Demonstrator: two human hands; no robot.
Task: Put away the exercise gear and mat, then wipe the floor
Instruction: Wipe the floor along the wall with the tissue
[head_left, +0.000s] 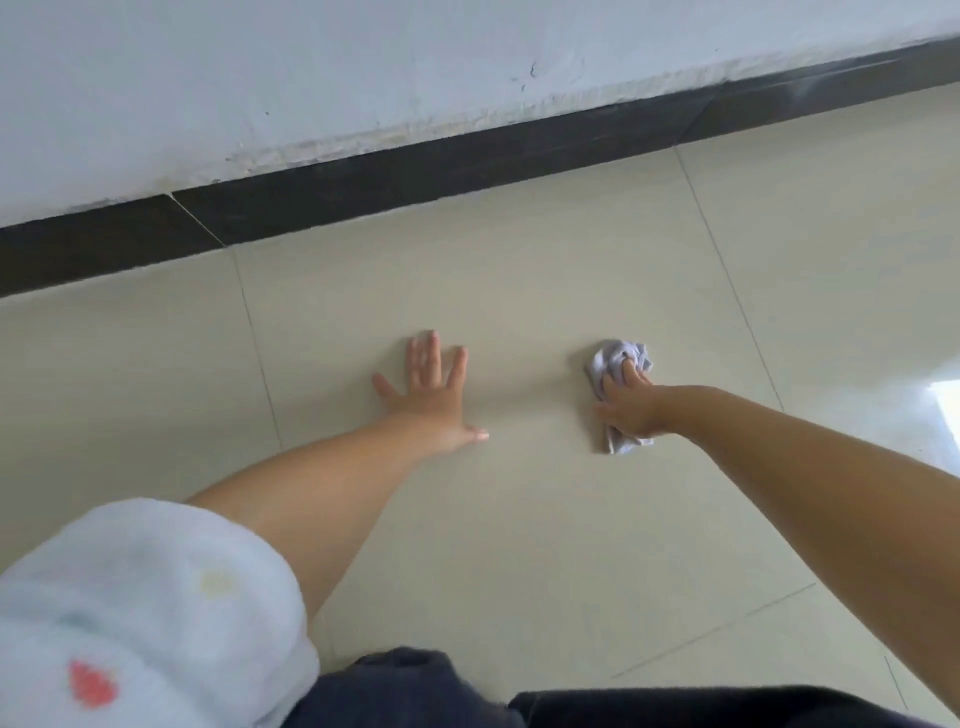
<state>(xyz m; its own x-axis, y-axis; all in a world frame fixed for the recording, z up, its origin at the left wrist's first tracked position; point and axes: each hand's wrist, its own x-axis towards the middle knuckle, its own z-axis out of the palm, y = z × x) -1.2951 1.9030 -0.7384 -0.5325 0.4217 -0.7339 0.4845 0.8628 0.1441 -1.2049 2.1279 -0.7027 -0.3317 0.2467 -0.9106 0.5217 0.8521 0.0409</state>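
Glossy smooth beige ceramic floor tiles (519, 270); crumpled soft pale-grey cloth rag (613, 358); scuffed matt white painted wall (363, 67); fluffy white fleece sleeve (130, 597).

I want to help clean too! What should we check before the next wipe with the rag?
1. Right hand pressing on the rag: ok.
2. Rag touching the floor: ok.
3. Left hand flat on the tile for balance: ok.
4. Space clear between the rag and the dark baseboard: ok.
5. Mat and exercise gear out of the way: none in view, ok here.
6. Rag damp or clean enough: cannot tell.
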